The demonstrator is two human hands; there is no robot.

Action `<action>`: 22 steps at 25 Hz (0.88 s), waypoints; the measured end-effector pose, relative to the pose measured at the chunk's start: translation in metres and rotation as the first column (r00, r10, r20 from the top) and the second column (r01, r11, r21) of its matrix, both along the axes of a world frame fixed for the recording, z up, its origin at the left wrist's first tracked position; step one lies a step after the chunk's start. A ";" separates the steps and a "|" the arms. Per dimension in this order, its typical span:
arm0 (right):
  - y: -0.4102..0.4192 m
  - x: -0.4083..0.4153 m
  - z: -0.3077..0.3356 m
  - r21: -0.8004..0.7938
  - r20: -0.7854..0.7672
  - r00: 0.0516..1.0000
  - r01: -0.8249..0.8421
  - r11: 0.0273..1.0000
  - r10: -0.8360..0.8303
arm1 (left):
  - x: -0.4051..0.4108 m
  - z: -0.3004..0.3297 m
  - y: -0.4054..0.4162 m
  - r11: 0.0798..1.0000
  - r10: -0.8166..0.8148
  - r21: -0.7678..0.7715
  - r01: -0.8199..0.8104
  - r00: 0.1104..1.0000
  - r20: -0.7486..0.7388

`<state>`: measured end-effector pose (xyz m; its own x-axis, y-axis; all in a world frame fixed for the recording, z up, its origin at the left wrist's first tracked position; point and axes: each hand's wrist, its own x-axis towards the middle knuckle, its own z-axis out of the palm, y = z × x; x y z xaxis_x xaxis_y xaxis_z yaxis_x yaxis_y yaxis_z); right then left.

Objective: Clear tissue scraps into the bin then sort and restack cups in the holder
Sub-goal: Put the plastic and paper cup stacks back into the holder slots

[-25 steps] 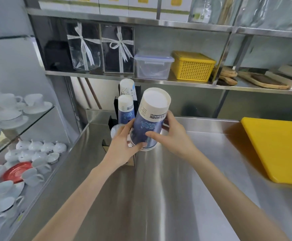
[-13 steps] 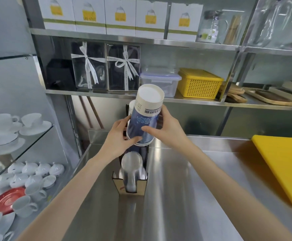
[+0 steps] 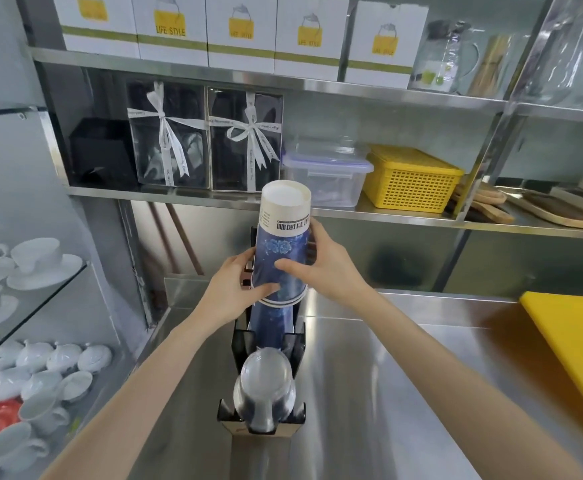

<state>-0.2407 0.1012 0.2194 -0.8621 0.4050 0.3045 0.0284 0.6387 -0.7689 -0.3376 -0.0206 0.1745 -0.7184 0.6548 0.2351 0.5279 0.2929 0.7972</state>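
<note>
Fingers (image 3: 266, 292) of the left hand (image 3: 229, 292) and right hand (image 3: 324, 268) were wrapped around upturned blue cups (image 3: 281, 251). These were held over the black holder (image 3: 264, 344), where clear cups (image 3: 265, 389) were stacked in front.

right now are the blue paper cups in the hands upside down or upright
Upside down: the blue paper cups show a closed white base on top and rolled rims at the bottom, over the holder.

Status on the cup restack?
Left hand and right hand both gripping the blue cup stack, upside down over the holder. Clear cups in the front slot, not in the way.
</note>
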 end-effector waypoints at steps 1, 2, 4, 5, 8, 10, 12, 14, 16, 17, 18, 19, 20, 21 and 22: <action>-0.001 -0.001 -0.003 -0.003 0.010 1.000 0.009 1.000 -0.009 | 0.000 -0.002 -0.001 1.000 -0.006 0.006 0.005 1.000 0.014; -0.001 -0.001 -0.004 -0.002 0.016 1.000 0.012 1.000 -0.012 | 0.002 -0.004 -0.001 1.000 -0.011 0.017 0.011 1.000 0.026; -0.003 -0.001 -0.005 0.010 0.031 1.000 0.006 1.000 -0.007 | 0.003 -0.005 -0.004 1.000 -0.014 0.027 0.013 0.999 0.037; -0.005 0.000 -0.006 0.024 0.038 0.999 0.002 1.000 -0.003 | 0.004 -0.006 -0.005 1.000 -0.016 0.020 0.015 0.999 0.038; -0.008 0.002 -0.010 0.039 0.061 0.998 -0.012 0.999 0.009 | 0.006 -0.012 -0.016 1.000 -0.008 -0.018 0.009 1.000 0.028; -0.011 0.005 -0.017 0.026 0.080 0.997 -0.010 1.000 0.008 | 0.007 -0.017 -0.023 0.998 -0.005 -0.057 0.007 0.999 0.033; -0.012 0.007 -0.026 -0.004 0.088 0.996 -0.004 1.000 0.004 | 0.007 -0.021 -0.025 0.996 -0.011 -0.091 0.016 0.998 0.054; -0.012 0.007 -0.034 0.025 0.107 0.994 -0.013 1.000 0.011 | 0.005 -0.025 -0.022 0.991 -0.043 -0.124 0.051 0.997 0.066; -0.013 0.004 -0.044 0.061 0.144 0.989 -0.036 0.997 0.027 | 0.003 -0.028 -0.020 0.986 -0.060 -0.152 0.069 0.996 0.066; -0.013 0.002 -0.049 0.061 0.161 0.987 -0.038 0.997 0.027 | 0.002 -0.030 -0.021 0.986 -0.055 -0.153 0.065 0.996 0.068; -0.013 0.001 -0.054 0.061 0.175 0.984 -0.035 0.998 0.024 | 0.001 -0.031 -0.022 0.988 -0.049 -0.142 0.060 0.996 0.076; -0.012 0.000 -0.060 0.068 0.192 0.981 -0.035 0.997 0.022 | 0.001 -0.032 -0.023 0.991 -0.045 -0.124 0.055 0.996 0.081; -0.012 -0.001 -0.065 0.086 0.213 0.977 -0.042 0.995 0.023 | 0.001 -0.033 -0.024 0.993 -0.042 -0.103 0.050 0.996 0.081; -0.011 -0.001 -0.071 0.105 0.240 0.970 -0.055 0.993 0.028 | 0.001 -0.032 -0.025 0.995 -0.042 -0.086 0.048 0.996 0.073; -0.010 0.000 -0.074 0.122 0.264 0.964 -0.070 0.990 0.035 | 0.001 -0.031 -0.026 0.996 -0.047 -0.076 0.051 0.997 0.059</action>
